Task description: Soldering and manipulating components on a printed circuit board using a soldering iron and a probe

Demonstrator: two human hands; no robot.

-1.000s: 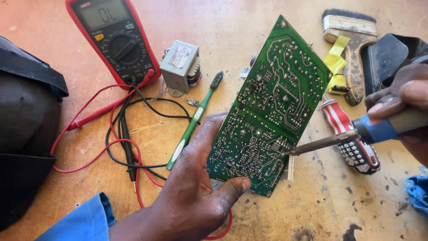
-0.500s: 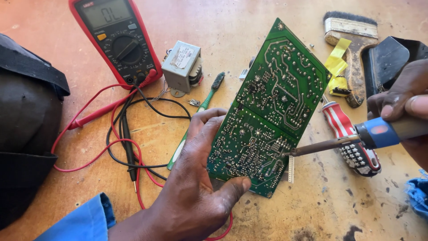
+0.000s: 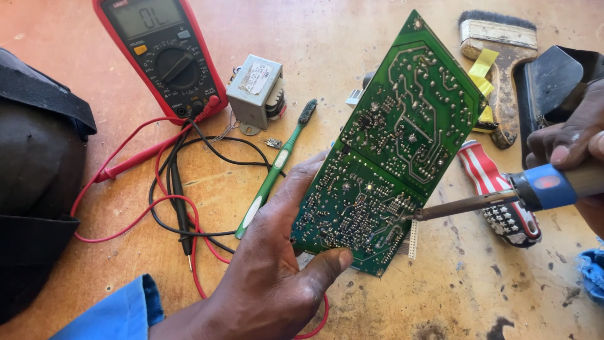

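While the left hand (image 3: 270, 283) grips a green circuit board (image 3: 390, 145) by its lower edge, thumb pressed on the solder side and fingers (image 3: 296, 182) behind it, the right hand (image 3: 576, 145) clenches a blue-handled soldering iron (image 3: 503, 195), its tip touching the board's lower corner. Tilted above the scuffed worktop (image 3: 352, 50), the board shows pale copper traces and dense solder points. A red multimeter (image 3: 160, 53), small transformer (image 3: 255, 91) and green toothbrush (image 3: 277, 164) lie nearby.

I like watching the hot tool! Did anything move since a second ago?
Hardly. The right hand slid the soldering iron slightly left, its tip now at the green circuit board's lower edge. The left hand still holds the board; the multimeter stayed put.
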